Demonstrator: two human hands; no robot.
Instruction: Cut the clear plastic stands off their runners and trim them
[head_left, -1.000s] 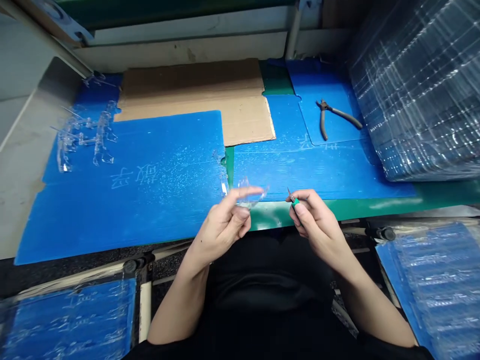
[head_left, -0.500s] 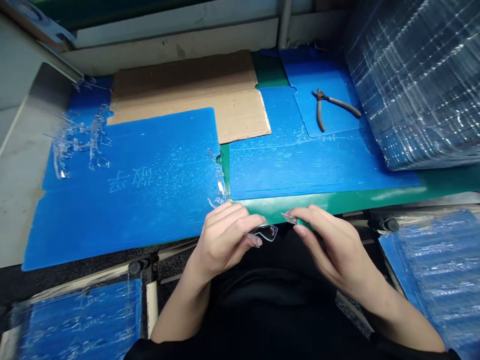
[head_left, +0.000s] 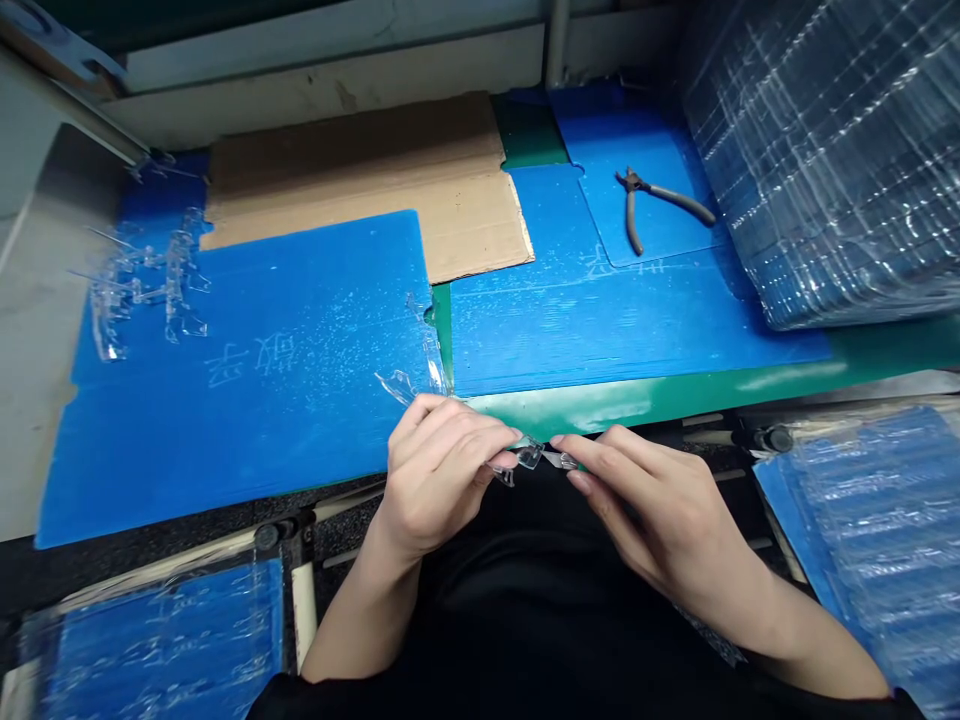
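Clear plastic part [head_left: 530, 456]: pinched in the left hand [head_left: 441, 472], just off the near edge of the bench [head_left: 675, 395]. Right hand [head_left: 660, 500]: grips small blade [head_left: 556, 459]. Gap has closed; blade tip now at the part's right edge, apparently in working position.

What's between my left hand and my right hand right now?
In the head view, a clear plastic piece, held by the left hand, and a small blade, held by the right hand; whether they touch is unclear.
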